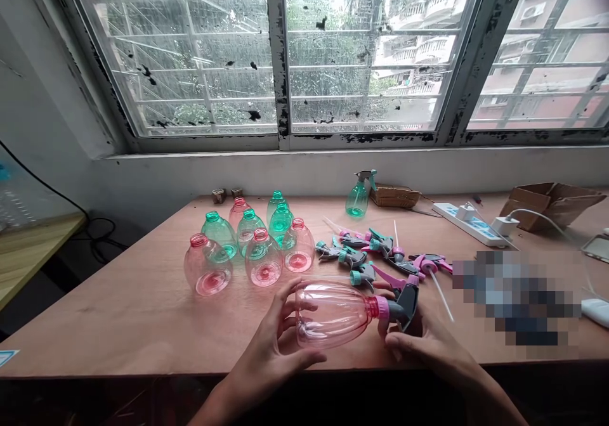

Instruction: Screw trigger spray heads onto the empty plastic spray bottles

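A clear pink spray bottle (333,315) lies sideways in the air between my hands, just above the table's near edge. My left hand (280,331) wraps round its base end, thumb below and fingers behind. At the other end, my right hand (413,334) grips the grey and pink spray head (403,305), which sits on the bottle's neck. Beyond the bottle lies a pile of loose spray heads (380,248), grey with pink or teal parts, some with white tubes. Left of them stand several open bottles without heads, pink ones (264,264) and green ones (219,232).
A green spray bottle (356,199) with its head on stands at the back beside a brown tray (394,196). A white power strip (471,224) with plugs and an open cardboard box (547,204) are at the right. A blurred patch covers something (523,299) nearer me.
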`<state>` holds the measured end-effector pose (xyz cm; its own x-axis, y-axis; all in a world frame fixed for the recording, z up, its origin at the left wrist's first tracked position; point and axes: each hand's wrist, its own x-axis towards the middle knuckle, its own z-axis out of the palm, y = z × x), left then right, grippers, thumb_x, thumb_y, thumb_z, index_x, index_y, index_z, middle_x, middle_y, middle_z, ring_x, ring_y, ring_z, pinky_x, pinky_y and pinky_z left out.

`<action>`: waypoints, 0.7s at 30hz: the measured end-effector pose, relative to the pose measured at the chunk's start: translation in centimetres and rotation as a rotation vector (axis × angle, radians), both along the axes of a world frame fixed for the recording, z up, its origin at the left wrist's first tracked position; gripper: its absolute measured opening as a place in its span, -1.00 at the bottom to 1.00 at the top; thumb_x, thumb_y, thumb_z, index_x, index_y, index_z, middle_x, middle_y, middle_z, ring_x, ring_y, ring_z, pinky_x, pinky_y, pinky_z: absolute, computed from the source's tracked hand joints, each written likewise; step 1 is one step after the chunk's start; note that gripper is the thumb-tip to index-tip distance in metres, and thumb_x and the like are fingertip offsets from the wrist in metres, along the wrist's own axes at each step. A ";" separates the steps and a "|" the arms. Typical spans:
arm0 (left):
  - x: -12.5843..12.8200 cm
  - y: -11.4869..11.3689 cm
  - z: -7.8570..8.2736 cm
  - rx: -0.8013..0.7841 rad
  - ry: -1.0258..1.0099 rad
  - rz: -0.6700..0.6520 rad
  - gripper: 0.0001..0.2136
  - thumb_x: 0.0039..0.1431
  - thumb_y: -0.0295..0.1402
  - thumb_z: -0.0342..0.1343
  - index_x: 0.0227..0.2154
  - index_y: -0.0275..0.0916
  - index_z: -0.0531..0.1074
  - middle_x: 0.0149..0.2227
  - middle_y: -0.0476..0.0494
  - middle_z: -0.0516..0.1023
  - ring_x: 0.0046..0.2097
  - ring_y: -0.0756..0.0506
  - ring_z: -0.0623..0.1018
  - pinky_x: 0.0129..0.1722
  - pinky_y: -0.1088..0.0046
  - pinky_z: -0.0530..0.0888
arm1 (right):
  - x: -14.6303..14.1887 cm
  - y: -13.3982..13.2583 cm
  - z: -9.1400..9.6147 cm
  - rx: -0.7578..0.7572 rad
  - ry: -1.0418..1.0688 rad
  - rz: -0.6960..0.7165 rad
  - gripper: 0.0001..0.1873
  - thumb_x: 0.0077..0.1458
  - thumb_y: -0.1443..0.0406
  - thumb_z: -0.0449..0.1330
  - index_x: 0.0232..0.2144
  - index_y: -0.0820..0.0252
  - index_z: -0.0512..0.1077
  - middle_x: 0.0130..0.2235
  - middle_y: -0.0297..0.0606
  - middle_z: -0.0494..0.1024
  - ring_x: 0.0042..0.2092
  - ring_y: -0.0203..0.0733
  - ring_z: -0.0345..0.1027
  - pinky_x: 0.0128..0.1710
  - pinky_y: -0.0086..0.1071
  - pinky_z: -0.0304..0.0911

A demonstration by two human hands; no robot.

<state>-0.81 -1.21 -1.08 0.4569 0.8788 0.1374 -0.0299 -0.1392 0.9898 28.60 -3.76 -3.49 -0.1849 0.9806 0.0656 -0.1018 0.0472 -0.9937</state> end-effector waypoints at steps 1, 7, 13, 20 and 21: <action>0.0 0.0 0.0 -0.009 -0.004 0.004 -0.14 0.03 -0.31 0.46 0.28 0.11 0.05 0.11 -0.19 0.41 0.20 -0.29 0.43 0.13 0.15 0.44 | 0.0 0.0 0.0 0.000 0.005 0.007 -0.33 -0.06 0.09 0.50 0.06 0.13 0.40 -0.41 -0.38 0.52 -0.50 -0.29 0.33 -0.52 -0.44 0.25; -0.1 -0.2 0.1 -0.026 -0.003 0.003 -0.12 0.04 -0.30 0.45 0.30 0.10 0.00 0.09 -0.20 0.42 0.21 -0.29 0.40 0.06 0.20 0.47 | 0.1 0.1 0.0 0.009 -0.069 -0.005 -0.64 0.00 0.08 0.46 -0.35 0.14 0.43 -0.43 -0.31 0.57 -0.45 -0.21 0.42 -0.47 -0.38 0.31; -0.1 -0.1 0.1 -0.032 -0.004 -0.011 -0.12 0.06 -0.31 0.44 0.31 0.11 -0.01 0.08 -0.19 0.42 0.18 -0.27 0.42 0.08 0.20 0.46 | -0.2 -0.4 0.6 -0.002 -0.027 0.004 -0.55 0.04 0.04 0.42 -0.10 0.11 0.48 -0.35 -0.29 0.60 -0.43 -0.20 0.42 -0.43 -0.36 0.31; -0.2 -0.4 -0.1 0.020 -0.023 -0.003 -0.12 0.02 -0.34 0.47 0.31 0.17 0.07 0.33 -0.17 0.22 0.28 -0.31 0.35 0.16 0.21 0.46 | 0.0 -0.4 0.7 -0.004 -0.015 0.023 -0.32 0.07 0.04 0.40 0.19 0.06 0.37 -0.35 -0.29 0.60 -0.40 -0.18 0.39 -0.36 -0.34 0.27; -0.1 -0.4 0.0 0.031 -0.021 -0.009 -0.13 0.03 -0.34 0.46 0.31 0.18 0.08 0.36 -0.16 0.19 0.30 -0.32 0.33 0.18 0.20 0.44 | 0.1 -0.3 0.6 -0.016 -0.016 0.017 -0.34 0.06 0.04 0.41 0.16 0.07 0.40 -0.36 -0.29 0.60 -0.40 -0.17 0.39 -0.36 -0.34 0.28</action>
